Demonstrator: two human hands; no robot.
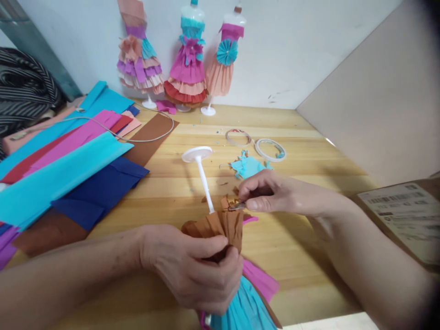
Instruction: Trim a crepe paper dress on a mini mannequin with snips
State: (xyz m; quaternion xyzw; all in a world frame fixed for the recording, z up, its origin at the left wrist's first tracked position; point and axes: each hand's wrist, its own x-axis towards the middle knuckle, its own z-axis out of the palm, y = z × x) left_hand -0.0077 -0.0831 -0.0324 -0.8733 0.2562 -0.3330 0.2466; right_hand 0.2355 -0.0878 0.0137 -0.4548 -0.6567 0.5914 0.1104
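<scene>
The left hand (202, 270) hides a part of the brown paper (208, 225). Of the metal tool (237, 207) in the right hand (273, 195), only a blurred end is visible; I cannot tell its kind. The near edge cuts the turquoise skirt (244, 306). On the right, the label (405, 213) is too blurred for reading. Some far crumbs (222, 131) are too small to tell.

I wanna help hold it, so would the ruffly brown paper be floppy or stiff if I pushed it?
The ruffly brown paper probably flops, since it bunches in the left hand. Its edges look thin, so it's likely light and might tear.
</scene>
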